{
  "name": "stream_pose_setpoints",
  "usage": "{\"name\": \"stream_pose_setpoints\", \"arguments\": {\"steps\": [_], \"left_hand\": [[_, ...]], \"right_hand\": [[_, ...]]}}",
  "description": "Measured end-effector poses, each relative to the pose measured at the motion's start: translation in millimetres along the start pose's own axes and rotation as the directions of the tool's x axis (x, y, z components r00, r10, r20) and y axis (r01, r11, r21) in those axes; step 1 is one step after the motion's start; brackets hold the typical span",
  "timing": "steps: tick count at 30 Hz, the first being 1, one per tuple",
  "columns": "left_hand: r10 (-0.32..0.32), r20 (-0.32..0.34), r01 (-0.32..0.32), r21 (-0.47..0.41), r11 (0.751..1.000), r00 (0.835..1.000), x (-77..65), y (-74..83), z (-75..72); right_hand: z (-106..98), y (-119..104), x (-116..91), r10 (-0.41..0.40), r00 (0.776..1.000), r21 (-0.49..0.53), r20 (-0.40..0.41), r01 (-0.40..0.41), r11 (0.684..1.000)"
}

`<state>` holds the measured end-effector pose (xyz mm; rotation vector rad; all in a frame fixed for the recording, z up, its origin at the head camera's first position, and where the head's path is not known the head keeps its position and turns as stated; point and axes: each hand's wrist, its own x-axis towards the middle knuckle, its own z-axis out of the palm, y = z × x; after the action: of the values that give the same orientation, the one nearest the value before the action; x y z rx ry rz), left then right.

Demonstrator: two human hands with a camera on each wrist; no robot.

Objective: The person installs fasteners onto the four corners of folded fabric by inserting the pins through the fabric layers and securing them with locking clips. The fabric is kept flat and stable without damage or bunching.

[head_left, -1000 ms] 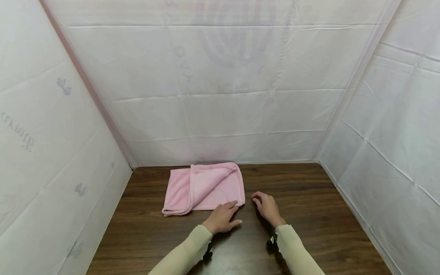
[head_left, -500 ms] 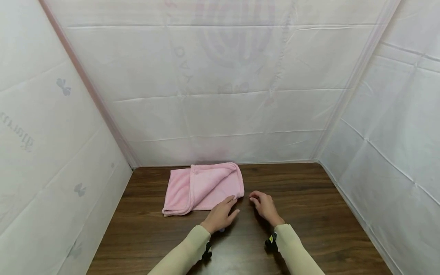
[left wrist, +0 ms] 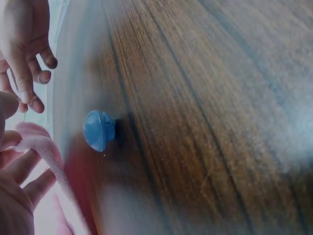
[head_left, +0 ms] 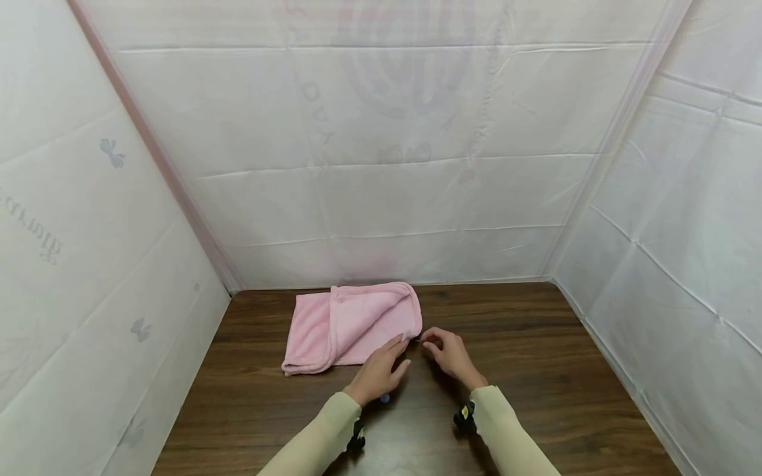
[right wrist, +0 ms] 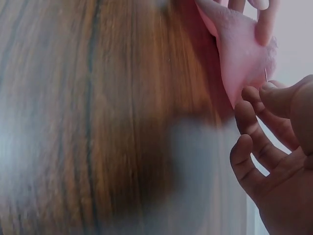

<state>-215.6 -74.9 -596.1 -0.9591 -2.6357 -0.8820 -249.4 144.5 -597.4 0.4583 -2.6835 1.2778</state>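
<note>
A folded pink fleece cloth lies on the wooden table. At its near right corner, my left hand holds the hem between its fingers, and in the right wrist view that corner is raised off the table. Close beside it, my right hand pinches a thin needle-like pin between thumb and forefinger. The pin's tip points at the cloth corner; whether it touches the fabric I cannot tell. Beside my left hand sits a small blue dome-shaped plastic cap, lying on its side.
The dark brown tabletop is bordered by a white sheet wall behind and further sheets at left and right. Dark wrist cameras sit under both sleeves.
My right hand has moved left, closer to the cloth corner. My left hand has shifted slightly up and left, taking up the corner's hem. The blue cap has come into view beneath it.
</note>
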Motion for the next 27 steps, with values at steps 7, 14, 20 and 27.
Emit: {"name": "stream_pose_setpoints", "arguments": {"steps": [7,14,20,27], "left_hand": [[0.033,-0.039,-0.033,0.0,0.999,0.999,-3.4,-2.3,-0.7],[0.037,-0.058,-0.038,-0.018,0.999,0.998,-4.3,-3.0,-4.4],[0.017,-0.046,-0.019,-0.038,0.999,0.999,-4.1,-2.5,-7.2],[0.031,-0.053,-0.033,-0.036,0.999,0.998,-3.6,-3.0,-8.0]], "right_hand": [[8,-6,5,-0.038,0.999,0.043,-0.004,0.038,0.998],[14,-7,10,-0.079,0.997,0.043,-0.02,0.08,0.996],[17,-12,13,-0.061,0.998,0.063,-0.009,0.061,0.996],[19,-17,13,-0.075,0.997,0.091,-0.026,0.077,0.993]]}}
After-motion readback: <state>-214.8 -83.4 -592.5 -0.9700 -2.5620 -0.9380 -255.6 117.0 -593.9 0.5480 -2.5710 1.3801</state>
